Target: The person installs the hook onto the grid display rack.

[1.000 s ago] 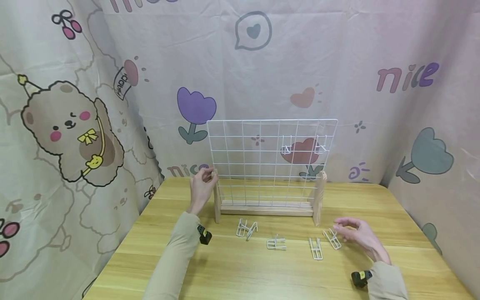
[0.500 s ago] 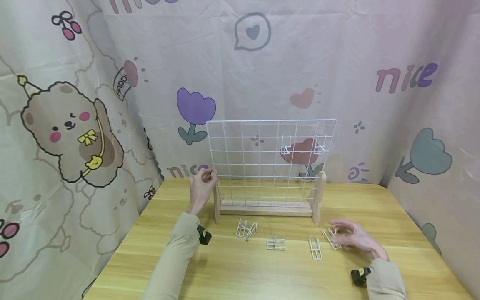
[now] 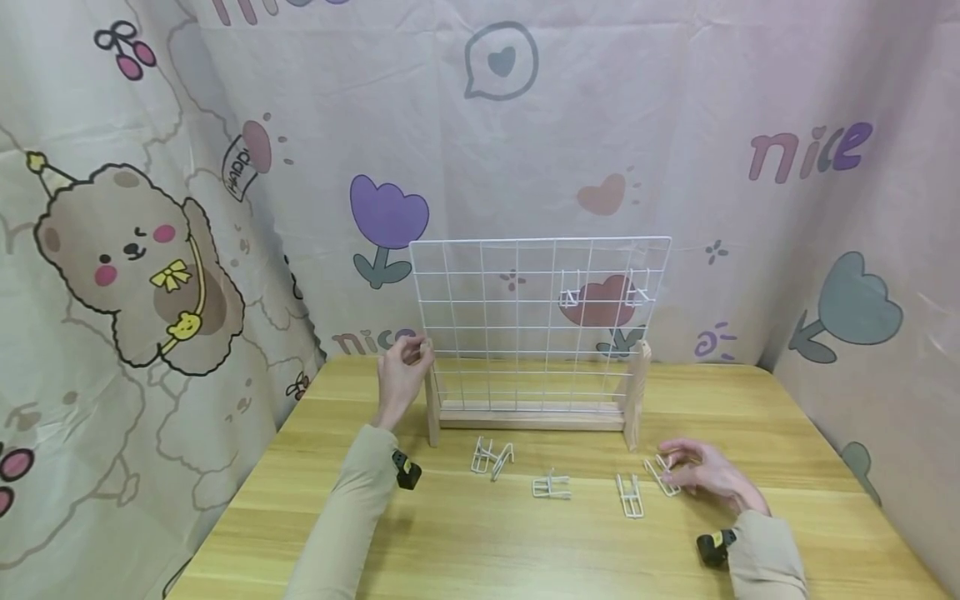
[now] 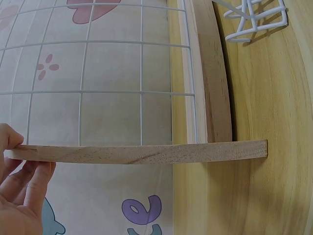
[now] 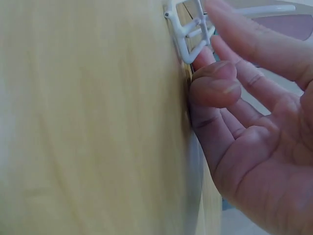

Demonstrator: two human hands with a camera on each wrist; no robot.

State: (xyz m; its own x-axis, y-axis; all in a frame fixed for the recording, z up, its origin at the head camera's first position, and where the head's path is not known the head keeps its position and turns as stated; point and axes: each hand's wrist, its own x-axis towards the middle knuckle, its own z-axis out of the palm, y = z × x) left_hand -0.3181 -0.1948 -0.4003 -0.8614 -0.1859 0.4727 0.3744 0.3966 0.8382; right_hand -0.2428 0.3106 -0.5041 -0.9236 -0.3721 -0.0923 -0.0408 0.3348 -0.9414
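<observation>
A wood-topped table carries a wire rack. On the tabletop, two hooks lie before the rack's left end, a third hook before its middle, two more near its right leg.

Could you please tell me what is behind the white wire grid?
Through the white wire grid you see patterned cloth, including a red tulip, and, lower down, the back of the wooden table. Whatever lies directly behind the wooden base bar is covered.
</observation>
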